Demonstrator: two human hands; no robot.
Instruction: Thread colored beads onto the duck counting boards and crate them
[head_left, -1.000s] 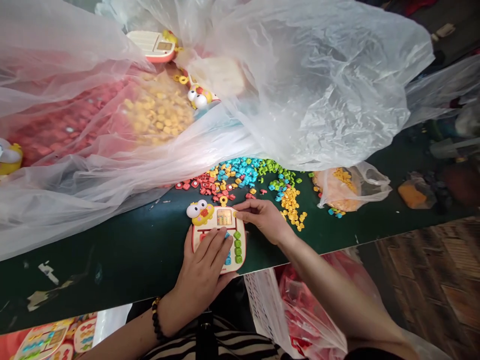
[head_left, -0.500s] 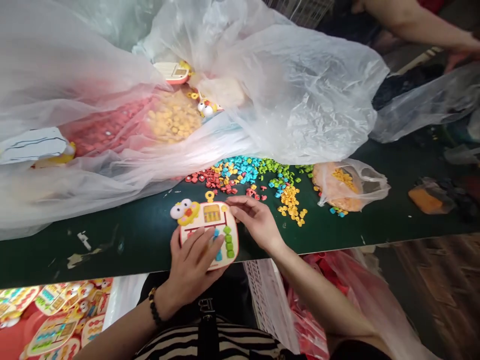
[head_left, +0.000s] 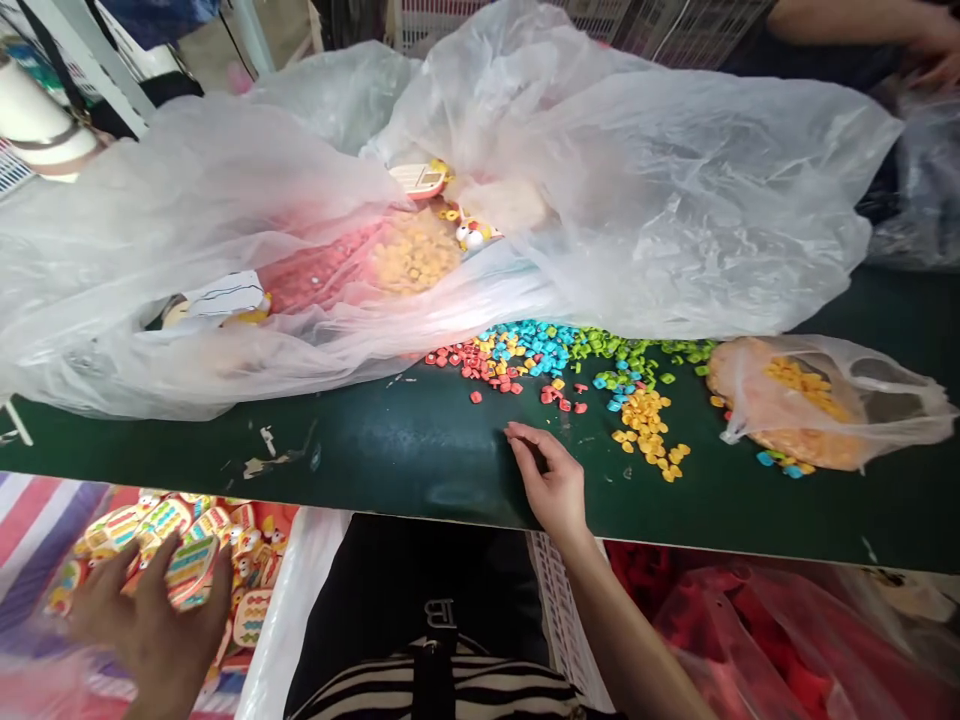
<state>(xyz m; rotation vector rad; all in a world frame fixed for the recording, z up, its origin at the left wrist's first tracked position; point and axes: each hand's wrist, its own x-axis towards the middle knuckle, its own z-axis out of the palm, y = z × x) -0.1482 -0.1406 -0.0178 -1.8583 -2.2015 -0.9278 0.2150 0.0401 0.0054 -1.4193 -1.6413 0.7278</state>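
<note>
Many toys in the heap, lots of little bits on the table

At the near left, lower than the table, sits a heap of toys. The ones I can see well have rows of bright bits on them, so those look done. How many there are, I can't tell.

Lots of loose bits lie on the table and look left to use: red bits, blue bits, green bits and yellow bits. At the far side, a pale toy lies by the big plastic sheet; I can't tell if it has bits on it.

The left hand is over the heap with its fingers spread wide. One striped toy shows between its thumb and fingers, but I can't tell if they touch it.

The right hand is at the near side of the table. Its thumb and pointing finger bend toward each other, with the tips close. I can't tell if they touch or pinch a tiny bit.
</note>
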